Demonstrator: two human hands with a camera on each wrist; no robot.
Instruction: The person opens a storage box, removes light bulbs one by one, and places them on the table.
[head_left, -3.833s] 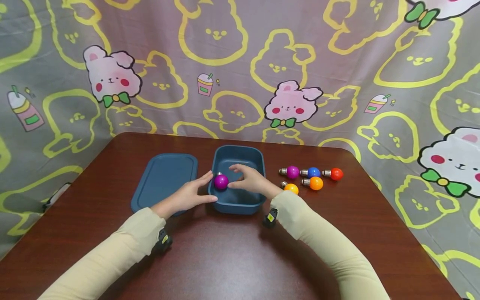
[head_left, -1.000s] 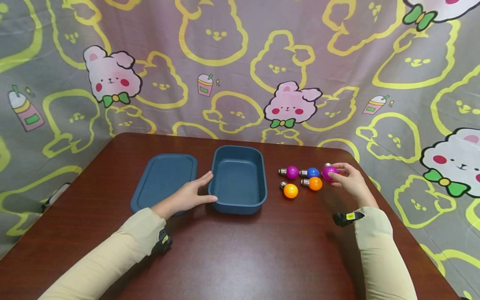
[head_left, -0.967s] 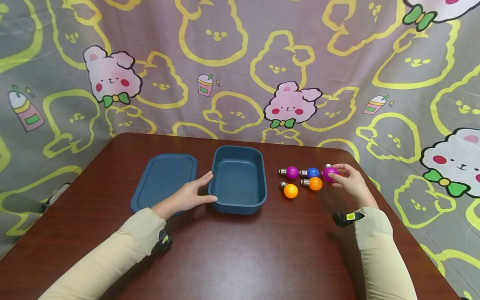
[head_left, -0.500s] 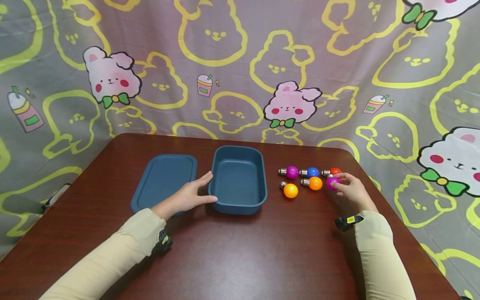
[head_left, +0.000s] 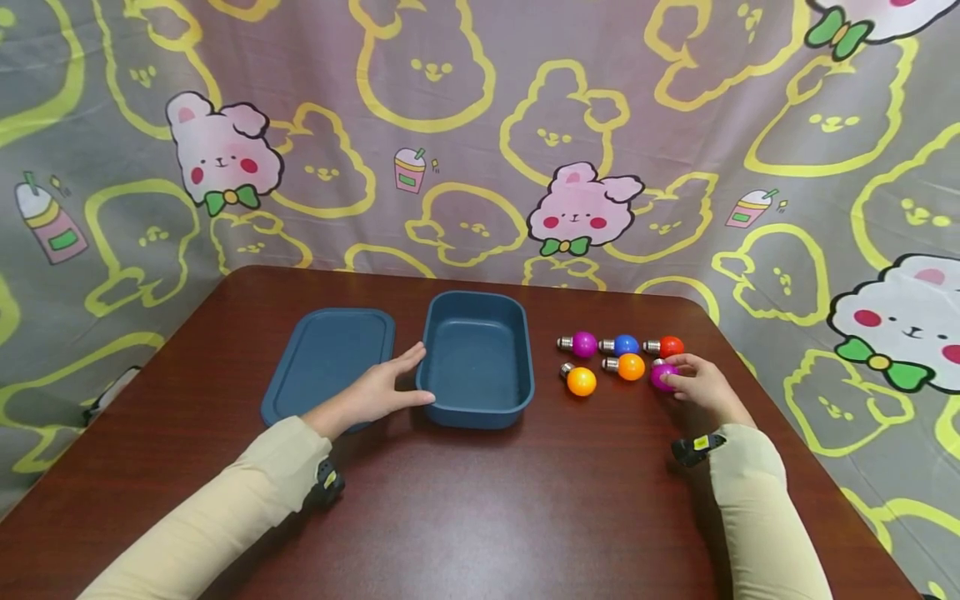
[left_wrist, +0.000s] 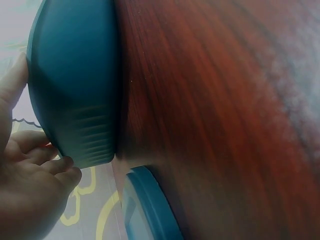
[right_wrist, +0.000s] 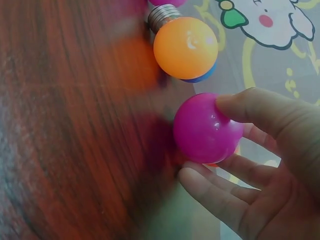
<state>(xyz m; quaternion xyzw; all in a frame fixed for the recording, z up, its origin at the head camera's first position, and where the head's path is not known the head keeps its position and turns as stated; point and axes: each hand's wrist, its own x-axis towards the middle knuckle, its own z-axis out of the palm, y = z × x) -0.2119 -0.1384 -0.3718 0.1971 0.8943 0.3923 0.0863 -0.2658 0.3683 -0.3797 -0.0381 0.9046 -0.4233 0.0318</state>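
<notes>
A purple light bulb sits between the thumb and fingers of my right hand, at the right end of the near row of bulbs. Up close in the right wrist view, the thumb presses one side of the purple globe, fingers behind it; its metal base is hidden there. My left hand rests against the left side of an open blue box, thumb and fingers spread and fairly straight. In the left wrist view, the thumb and fingertips touch the rim of the box.
Behind and left of the held bulb lie another purple bulb, a blue bulb, a red bulb, an orange bulb and a yellow-orange bulb. A flat blue lid lies left of the box. A patterned curtain hangs behind the table.
Earlier the right hand was at the box with the purple bulb. It has carried the bulb right, then lowered it toward me beside the orange one, uncovering the red bulb. The left hand stays put.
</notes>
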